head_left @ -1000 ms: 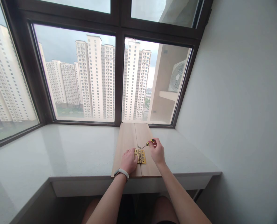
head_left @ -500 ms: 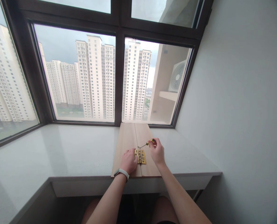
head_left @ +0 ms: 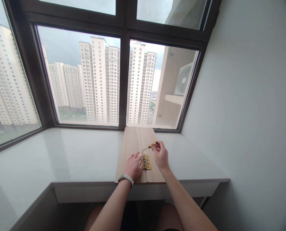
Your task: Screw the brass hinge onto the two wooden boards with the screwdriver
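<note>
Two light wooden boards (head_left: 130,141) lie side by side on the white sill, a narrow seam between them. A brass-coloured hinge (head_left: 147,162) rests across that seam near the front. My left hand (head_left: 134,166) lies over the left board with fingers stretched out, covering much of the hinge's left leaf. My right hand (head_left: 161,155) grips the yellow-and-black handle of a screwdriver (head_left: 153,145). Its thin shaft slants down to the left, the tip close to the hinge's far end. Whether the tip touches anything is too small to tell.
The white sill (head_left: 85,154) extends to both sides of the boards, its front edge near my forearms. Dark-framed windows (head_left: 122,80) stand behind it. A white wall (head_left: 248,96) rises at the right.
The screwdriver and my right hand have moved slightly left and away from me. My left fingers have shifted and reach a little further over the hinge.
</note>
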Tool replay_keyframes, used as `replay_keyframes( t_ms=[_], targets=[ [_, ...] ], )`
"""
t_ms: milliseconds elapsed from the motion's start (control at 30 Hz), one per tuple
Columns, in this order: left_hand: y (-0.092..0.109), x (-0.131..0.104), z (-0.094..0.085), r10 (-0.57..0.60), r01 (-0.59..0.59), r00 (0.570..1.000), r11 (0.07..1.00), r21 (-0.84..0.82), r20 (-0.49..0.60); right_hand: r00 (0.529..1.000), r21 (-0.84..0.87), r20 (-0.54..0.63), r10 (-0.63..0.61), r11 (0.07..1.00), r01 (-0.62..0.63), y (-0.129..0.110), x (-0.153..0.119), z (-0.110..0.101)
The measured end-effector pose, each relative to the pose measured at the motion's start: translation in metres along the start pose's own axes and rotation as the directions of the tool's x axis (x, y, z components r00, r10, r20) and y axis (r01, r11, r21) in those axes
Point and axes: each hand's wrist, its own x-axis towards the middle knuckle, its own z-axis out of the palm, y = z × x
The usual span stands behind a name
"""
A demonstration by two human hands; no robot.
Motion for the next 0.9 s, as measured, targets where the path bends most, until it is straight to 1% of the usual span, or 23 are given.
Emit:
replay_keyframes(
  t_ms=[267,367,567,800,900],
  targets=[
    [0.0,0.0,-0.001,0.014,-0.014,1.0,0.999,0.038,0.003,0.999,0.039,0.041,-0.02,0.999,0.019,-0.016,-0.002,0.002],
    [0.0,0.001,-0.001,0.011,-0.011,1.0,0.999,0.047,0.007,0.999,0.044,0.025,-0.022,0.999,0.021,-0.016,-0.001,0.004],
    [0.001,0.0,-0.001,0.015,-0.015,1.0,0.999,0.034,-0.01,0.999,0.035,0.038,-0.036,0.999,0.035,-0.013,0.0,0.005],
    [0.0,0.001,0.001,0.018,-0.018,0.999,1.0,0.011,-0.029,0.991,0.005,0.119,-0.06,0.998,0.06,-0.016,0.002,0.003],
    [0.0,0.001,0.001,0.019,-0.018,0.999,1.0,0.004,-0.032,0.991,0.012,0.118,-0.067,0.998,0.066,-0.016,0.002,0.004]
  ],
)
